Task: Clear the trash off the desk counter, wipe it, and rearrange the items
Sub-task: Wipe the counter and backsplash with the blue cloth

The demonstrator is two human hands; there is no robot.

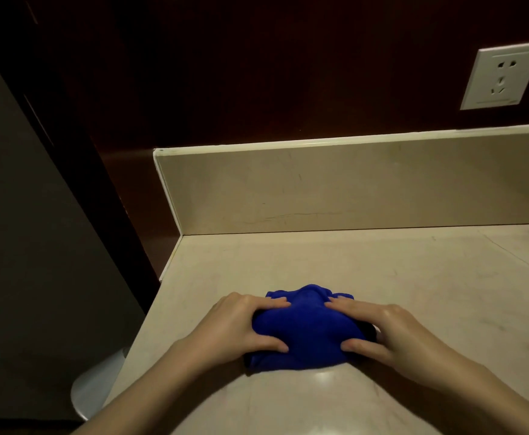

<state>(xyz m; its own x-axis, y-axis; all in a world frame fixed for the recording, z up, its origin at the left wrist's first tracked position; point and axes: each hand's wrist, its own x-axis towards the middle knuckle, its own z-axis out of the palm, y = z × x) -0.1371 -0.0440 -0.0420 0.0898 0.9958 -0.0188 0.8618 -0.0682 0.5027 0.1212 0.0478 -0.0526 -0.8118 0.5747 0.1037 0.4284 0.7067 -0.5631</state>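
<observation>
Left hand (241, 324): palm down, fingers and thumb curled inward, gripping. Right hand (382, 332): mirrored pose, gripping likewise. Both forearms bare, converging toward centre.

Two bare forearms enter from the lower edge of the view, ending in a left hand (239, 328) and a right hand (392, 335), both uncovered to the wrist, slender-fingered with short plain nails, and with sleeves not in view anywhere along them.
</observation>
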